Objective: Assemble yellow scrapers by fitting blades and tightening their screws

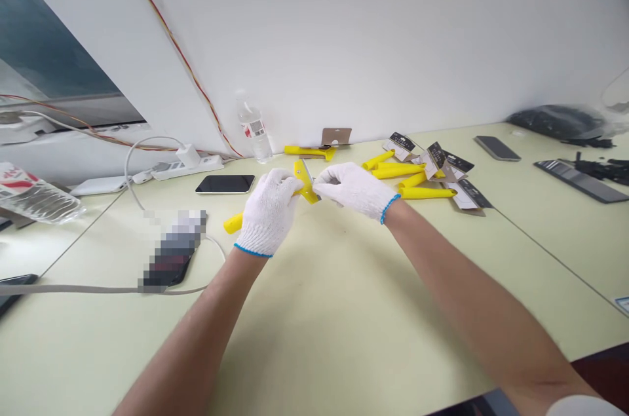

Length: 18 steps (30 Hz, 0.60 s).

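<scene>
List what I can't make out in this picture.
All in the head view:
Middle of the scraper: hidden by the left hand.
Whether the right hand touches the scraper: too small to tell.
Screen of the pixelated phone: blurred out.
Fine print on the cards: too small.
Dark thing: cut off by the left edge.

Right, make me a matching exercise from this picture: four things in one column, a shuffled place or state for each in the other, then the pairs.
Things:
1. Left hand
2. Standing bottle
3. White plug
4. Loose group of yellow handles

Places or states:
A. On the power strip
B. Lying among cards
C. Gripping a yellow scraper
D. By the wall, right of the power strip

Pairs: 1-C, 2-D, 3-A, 4-B
</scene>
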### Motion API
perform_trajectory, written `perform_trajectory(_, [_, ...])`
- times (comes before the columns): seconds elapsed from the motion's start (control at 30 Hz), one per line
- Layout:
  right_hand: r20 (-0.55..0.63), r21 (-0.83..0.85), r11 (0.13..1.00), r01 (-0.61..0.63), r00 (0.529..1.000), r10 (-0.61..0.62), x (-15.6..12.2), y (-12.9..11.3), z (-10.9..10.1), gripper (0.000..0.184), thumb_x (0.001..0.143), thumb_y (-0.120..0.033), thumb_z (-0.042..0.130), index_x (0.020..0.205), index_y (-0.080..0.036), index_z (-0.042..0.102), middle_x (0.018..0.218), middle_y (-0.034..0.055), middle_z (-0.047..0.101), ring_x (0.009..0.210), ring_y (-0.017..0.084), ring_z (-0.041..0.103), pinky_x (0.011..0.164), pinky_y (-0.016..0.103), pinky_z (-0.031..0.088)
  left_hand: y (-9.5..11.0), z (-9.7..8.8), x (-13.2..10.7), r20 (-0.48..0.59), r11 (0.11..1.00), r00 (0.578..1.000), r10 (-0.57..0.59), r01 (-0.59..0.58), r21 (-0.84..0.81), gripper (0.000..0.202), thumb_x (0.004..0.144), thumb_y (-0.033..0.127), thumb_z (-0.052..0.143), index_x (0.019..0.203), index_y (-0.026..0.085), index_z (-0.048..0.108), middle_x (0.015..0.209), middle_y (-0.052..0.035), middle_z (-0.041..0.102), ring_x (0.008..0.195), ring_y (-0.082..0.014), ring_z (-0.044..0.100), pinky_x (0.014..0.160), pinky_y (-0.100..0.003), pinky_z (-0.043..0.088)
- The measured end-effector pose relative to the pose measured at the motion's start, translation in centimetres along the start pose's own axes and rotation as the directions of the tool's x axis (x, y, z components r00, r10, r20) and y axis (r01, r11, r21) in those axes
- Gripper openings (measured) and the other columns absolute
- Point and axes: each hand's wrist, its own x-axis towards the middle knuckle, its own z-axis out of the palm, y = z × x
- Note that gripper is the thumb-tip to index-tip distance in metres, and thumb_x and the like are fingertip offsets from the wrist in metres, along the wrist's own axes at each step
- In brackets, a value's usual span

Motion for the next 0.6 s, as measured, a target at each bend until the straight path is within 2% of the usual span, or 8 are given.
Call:
perform_trajectory(0.07, [-0.044, -0.028, 0.999, 0.021, 0.999, -0.022, 0.3, 0.3, 0.7, 0.056, 0.095, -0.05, 0.037, 0.054, -0.017, 0.057, 0.065, 0.0006, 0.071, 0.07, 0.003, 0.069, 0.055, 0.013, 0.043, 0.4, 0.0, 0.0, -0.014, 1.0, 1.0, 0.008, -0.008, 0.005, 0.016, 0.094, 0.013, 0.058, 0.102, 0.02, 0.071, 0.115, -0.0109, 0.066, 0.107, -0.0254, 0.061, 0.095, -0.041, 0.054])
perform_trajectory(0.17, [-0.085, 0.001, 0.999, 0.045, 0.995, -0.045, 1.1, 1.3, 1.8, 0.045, 0.092, -0.047, 0.047, 0.059, -0.021, 0.061, 0.067, 0.0024, 0.072, 0.081, 0.009, 0.073, 0.063, 0.016, 0.05, 0.9, 0.1, 0.0, -0.014, 1.0, 1.0, -0.015, 0.015, 0.001, 0.015, 0.092, 0.013, 0.059, 0.1, 0.02, 0.07, 0.112, -0.0113, 0.065, 0.106, -0.0253, 0.06, 0.094, -0.042, 0.054])
perform_trajectory(0.27, [-0.124, 0.031, 0.994, 0.105, 0.987, -0.1, 1.7, 2.2, 2.4, 0.031, 0.084, -0.043, 0.059, 0.061, -0.023, 0.064, 0.066, 0.0045, 0.072, 0.086, 0.013, 0.074, 0.065, 0.019, 0.051, 1.2, 0.2, 0.0, -0.004, 0.999, 1.0, -0.027, 0.027, -0.022, 0.016, 0.09, 0.012, 0.06, 0.099, 0.021, 0.069, 0.113, -0.0118, 0.065, 0.108, -0.0266, 0.06, 0.094, -0.043, 0.054])
perform_trajectory(0.33, [-0.124, -0.028, 0.991, 0.134, 0.983, -0.136, 1.8, 2.4, 2.6, 0.029, 0.083, -0.041, 0.062, 0.06, -0.023, 0.064, 0.066, 0.0047, 0.071, 0.085, 0.013, 0.074, 0.066, 0.02, 0.05, 1.2, 0.3, 0.0, -0.012, 0.998, 0.999, -0.036, 0.035, -0.046, 0.015, 0.091, 0.013, 0.06, 0.1, 0.021, 0.07, 0.114, -0.0122, 0.065, 0.107, -0.027, 0.06, 0.093, -0.043, 0.053])
perform_trajectory(0.47, [-0.093, -0.209, 0.975, 0.082, 0.99, -0.103, 1.7, 2.2, 2.7, 0.028, 0.085, -0.036, 0.064, 0.063, -0.019, 0.066, 0.071, 0.0055, 0.072, 0.085, 0.015, 0.072, 0.071, 0.023, 0.049, 1.5, 0.3, 0.1, -0.011, 0.996, 0.998, -0.058, 0.057, -0.065, 0.013, 0.092, 0.015, 0.061, 0.099, 0.02, 0.07, 0.116, -0.0131, 0.064, 0.108, -0.0273, 0.06, 0.095, -0.044, 0.052])
perform_trajectory(0.6, [-0.111, -0.269, 0.963, 0.021, 0.992, -0.053, 1.7, 1.8, 2.9, 0.024, 0.089, -0.031, 0.063, 0.072, -0.016, 0.069, 0.078, 0.0073, 0.072, 0.088, 0.017, 0.068, 0.077, 0.026, 0.047, 1.7, 0.3, 0.2, 0.009, 0.997, 0.998, -0.059, 0.06, -0.043, 0.012, 0.093, 0.016, 0.06, 0.097, 0.02, 0.07, 0.114, -0.0131, 0.063, 0.106, -0.0273, 0.059, 0.096, -0.046, 0.052])
